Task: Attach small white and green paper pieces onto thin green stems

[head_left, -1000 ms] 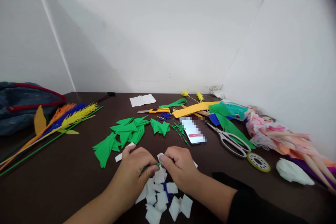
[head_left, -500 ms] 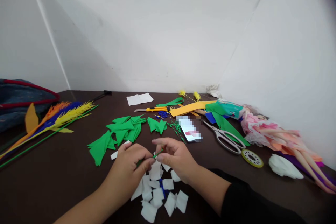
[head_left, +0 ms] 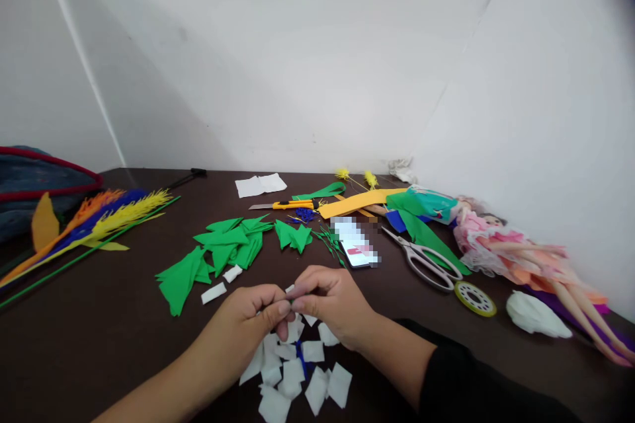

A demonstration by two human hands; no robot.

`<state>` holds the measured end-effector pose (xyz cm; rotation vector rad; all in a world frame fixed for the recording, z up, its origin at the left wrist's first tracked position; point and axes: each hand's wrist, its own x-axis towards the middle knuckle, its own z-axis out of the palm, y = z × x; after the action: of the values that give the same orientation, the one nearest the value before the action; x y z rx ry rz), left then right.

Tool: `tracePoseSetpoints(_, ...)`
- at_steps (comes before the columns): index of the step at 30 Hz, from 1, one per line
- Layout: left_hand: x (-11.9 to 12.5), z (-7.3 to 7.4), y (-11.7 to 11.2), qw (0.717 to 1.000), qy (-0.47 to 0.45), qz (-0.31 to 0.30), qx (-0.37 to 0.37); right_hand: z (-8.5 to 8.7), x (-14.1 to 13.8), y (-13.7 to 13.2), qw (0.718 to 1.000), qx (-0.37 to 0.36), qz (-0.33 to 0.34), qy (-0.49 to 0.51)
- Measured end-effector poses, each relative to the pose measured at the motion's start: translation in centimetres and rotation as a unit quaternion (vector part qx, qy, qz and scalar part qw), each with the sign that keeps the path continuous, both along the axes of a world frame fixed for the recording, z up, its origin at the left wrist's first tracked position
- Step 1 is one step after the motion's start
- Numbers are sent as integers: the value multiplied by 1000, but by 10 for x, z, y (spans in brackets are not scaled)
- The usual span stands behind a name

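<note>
My left hand (head_left: 251, 314) and my right hand (head_left: 335, 304) meet tip to tip above the table. Both pinch a thin green paper strip (head_left: 292, 302); the fingers hide nearly all of it. Beneath the hands lie several small white paper pieces (head_left: 313, 351), with a bit of blue (head_left: 301, 355) among them. Just beyond are cut green paper triangles (head_left: 225, 244) in a heap, a smaller cluster of green pieces (head_left: 294, 236), and thin green twists (head_left: 333, 242) beside a phone (head_left: 354, 244).
Farther back lie a yellow utility knife (head_left: 288, 205), blue bits (head_left: 303, 215) and a yellow strip (head_left: 362, 200). Scissors (head_left: 426, 261), a tape roll (head_left: 475, 298), a white bundle (head_left: 536, 314) and dolls (head_left: 501, 244) occupy the right. Fringed colored stems (head_left: 119, 221) lie left.
My right fingers have closed in against the left fingertips, covering the green strip that stuck out between them. The view has shifted slightly, and two white pieces by my left hand now show fully.
</note>
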<state>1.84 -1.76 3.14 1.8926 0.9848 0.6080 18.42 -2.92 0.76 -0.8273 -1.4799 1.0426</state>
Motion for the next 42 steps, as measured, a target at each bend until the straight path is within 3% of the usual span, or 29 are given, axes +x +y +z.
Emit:
tracePoseSetpoints(6, 3, -4, 0, 999, -31, -16, -37, 8, -1, -6, 991, 40, -75, -100)
tracePoseSetpoints(14, 7, 1, -4, 999, -9, -39, -31, 11, -1, -10, 943, 173, -162, -233)
tracePoseSetpoints(16, 8, 3, -5, 999, 13, -39, -6, 9, -1, -8, 943, 154, -171, -242)
tracePoseSetpoints(19, 8, 8, -7, 995, 57, -16, 79, 5, 1, -3, 955, 57, -178, -232)
tracePoseSetpoints(22, 6, 9, -6, 992, 69, 10, 104, 1, 6, 1, 978, -30, -146, -146)
tracePoseSetpoints(25, 3, 9, -5, 997, 46, 14, 53, -1, 11, 3, 998, -29, -43, -36)
tracePoseSetpoints(28, 0, 7, -5, 1000, 13, 9, 9, 1, 12, 2, 999, 2, 30, -19)
tracePoseSetpoints(32, -1, 3, -5, 1000, -24, -4, -15, 6, 8, 0, 995, 51, -15, -83)
tracePoseSetpoints(36, -1, 2, -4, 999, -32, -11, -27, 8, 4, -2, 990, 37, -64, -123)
tracePoseSetpoints(38, -1, 3, -4, 1000, -12, 0, 1, 8, 2, -3, 990, 10, -72, -118)
tracePoseSetpoints(42, -2, 6, -6, 989, 56, 41, 133, 4, -1, -2, 997, -60, -26, -27)
